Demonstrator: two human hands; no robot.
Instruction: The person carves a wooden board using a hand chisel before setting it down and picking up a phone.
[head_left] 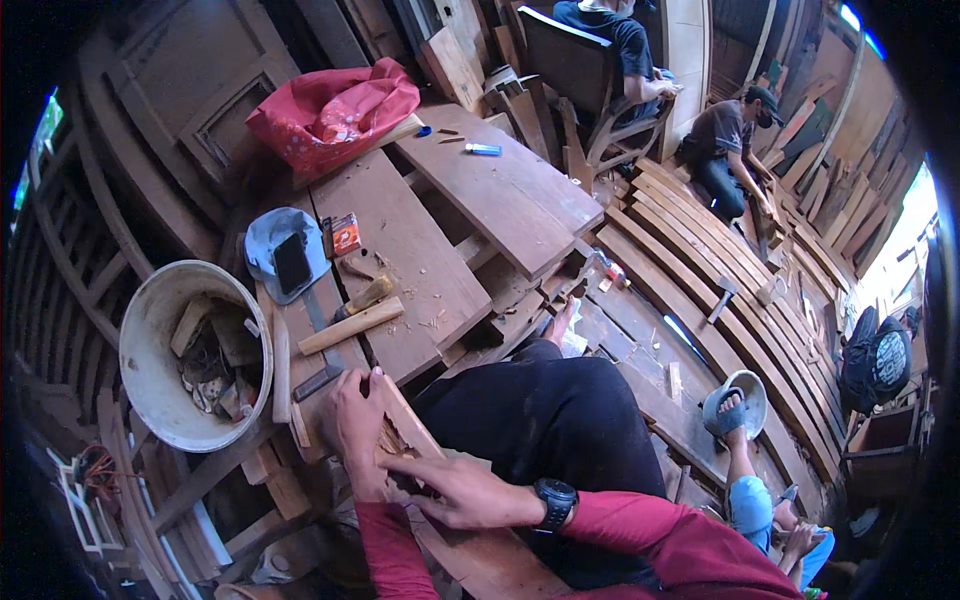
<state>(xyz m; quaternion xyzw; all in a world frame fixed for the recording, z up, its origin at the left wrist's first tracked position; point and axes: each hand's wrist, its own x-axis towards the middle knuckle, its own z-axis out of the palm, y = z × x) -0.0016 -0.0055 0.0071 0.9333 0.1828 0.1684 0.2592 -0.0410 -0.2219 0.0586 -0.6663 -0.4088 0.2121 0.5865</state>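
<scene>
A carved wooden piece (411, 424) with a rough hollow in its face lies against my lap at the bench's near edge. My left hand (356, 425) grips its left side, fingers bent round the edge and thumb up. Across the hollow reaches my right hand (468, 493), its index finger stretched out and touching the wood; its other fingers are partly hidden. Just beyond my left hand lie a chisel (319, 381) with a wide blade, a pale wooden stick (350, 326) and a wooden-handled tool (368, 297).
A white bucket (136, 345) of scraps stands left. On the bench (420, 240) are a blue cap (262, 250) with a phone (292, 268), a small orange box (345, 233), a red bag (335, 112) and a blue lighter (483, 150). Long boards (700, 265) and several people are right.
</scene>
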